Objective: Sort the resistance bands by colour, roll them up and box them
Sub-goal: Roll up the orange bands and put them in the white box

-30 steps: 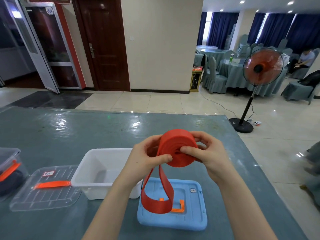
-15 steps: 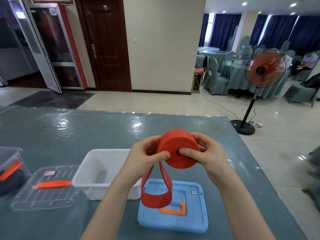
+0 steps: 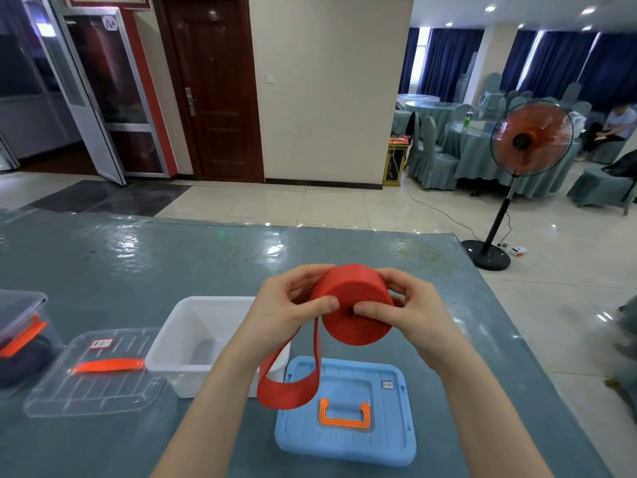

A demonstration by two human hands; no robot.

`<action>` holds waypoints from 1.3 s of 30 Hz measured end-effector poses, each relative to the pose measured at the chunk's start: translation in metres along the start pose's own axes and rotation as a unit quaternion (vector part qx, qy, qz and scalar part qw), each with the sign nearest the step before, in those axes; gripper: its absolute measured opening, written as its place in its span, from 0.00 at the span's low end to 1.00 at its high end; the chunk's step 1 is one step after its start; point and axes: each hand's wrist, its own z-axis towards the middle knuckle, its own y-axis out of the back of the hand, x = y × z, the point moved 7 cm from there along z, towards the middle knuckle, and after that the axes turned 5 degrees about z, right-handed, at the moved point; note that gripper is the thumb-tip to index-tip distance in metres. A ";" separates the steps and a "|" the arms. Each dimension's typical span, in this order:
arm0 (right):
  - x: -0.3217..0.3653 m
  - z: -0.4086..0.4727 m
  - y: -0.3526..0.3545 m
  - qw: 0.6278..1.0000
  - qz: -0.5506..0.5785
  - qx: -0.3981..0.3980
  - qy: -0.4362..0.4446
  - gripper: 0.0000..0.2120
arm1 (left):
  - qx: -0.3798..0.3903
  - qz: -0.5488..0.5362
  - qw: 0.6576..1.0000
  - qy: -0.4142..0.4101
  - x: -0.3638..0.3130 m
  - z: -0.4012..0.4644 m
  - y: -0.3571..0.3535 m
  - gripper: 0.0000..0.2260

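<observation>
A red resistance band (image 3: 355, 298), mostly wound into a thick roll, is held in the air over the table. My left hand (image 3: 293, 305) grips the roll's left side, thumb on its front face. My right hand (image 3: 410, 308) grips the right side, thumb pressed near the roll's centre. A loose loop of the band hangs down to just above the blue lid (image 3: 348, 422). An open white box (image 3: 206, 343) stands on the table below my left forearm.
A clear lid with an orange handle (image 3: 96, 370) lies left of the white box. A clear box with an orange latch (image 3: 20, 336), dark contents inside, sits at the left edge. The table's right edge runs near my right arm; a standing fan (image 3: 531, 139) is beyond.
The hanging loop has grown shorter as more band wound onto the roll. Both hands have kept their hold and shifted their thumbs slightly on the roll's face.
</observation>
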 end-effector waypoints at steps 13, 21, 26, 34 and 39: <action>-0.004 0.002 -0.001 0.996 -0.072 0.045 -0.008 0.19 | 0.003 0.016 1.000 0.011 0.016 -0.006 -0.003 0.17; -0.029 -0.007 -0.006 0.985 0.143 -0.085 -0.048 0.15 | -0.059 -0.022 0.998 0.019 0.031 -0.013 -0.009 0.11; -0.032 -0.011 -0.008 0.981 0.162 -0.101 -0.042 0.16 | -0.077 -0.028 0.996 0.032 0.036 -0.013 -0.007 0.11; -0.040 -0.015 -0.009 0.988 0.128 -0.069 -0.049 0.21 | -0.070 -0.024 0.996 0.047 0.038 -0.013 -0.002 0.10; -0.019 -0.005 -0.004 0.995 -0.073 0.061 -0.042 0.18 | -0.001 0.048 0.999 0.026 0.032 -0.011 -0.004 0.12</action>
